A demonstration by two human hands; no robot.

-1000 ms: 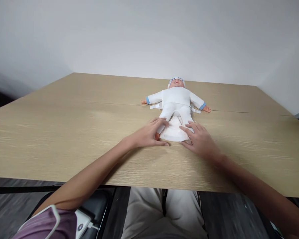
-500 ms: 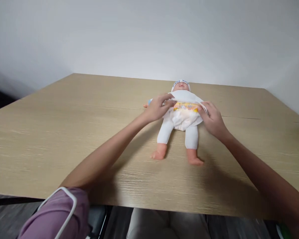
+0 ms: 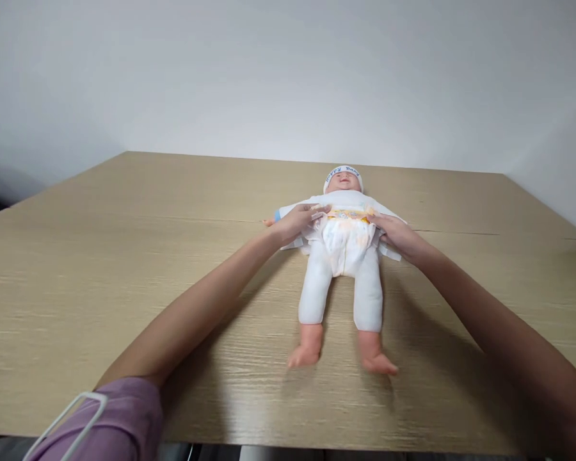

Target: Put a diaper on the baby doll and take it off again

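A baby doll [image 3: 315,288] in a white outfit and a lettered cap lies on its back, its feet pointing towards me. The front of a white diaper [image 3: 346,246] with an orange-yellow waistband covers its belly and crotch. At the left end of the waistband, my left hand [image 3: 298,222] holds the diaper, its fingers pressed on the edge. My right hand [image 3: 397,234] grips the opposite end, thumb and fingers closed at the band. White side flaps of the diaper stick out below both hands. Some fingertips are hidden.
The doll rests on a wide wooden table [image 3: 100,288] with a thin seam running across it. A pale wall [image 3: 288,77] stands behind the far edge. A white loop [image 3: 84,410] lies by my left purple sleeve.
My hands have lowered the diaper's front onto the doll's belly, and its side flaps now show. The view has tilted up, and the doll appears larger and closer.
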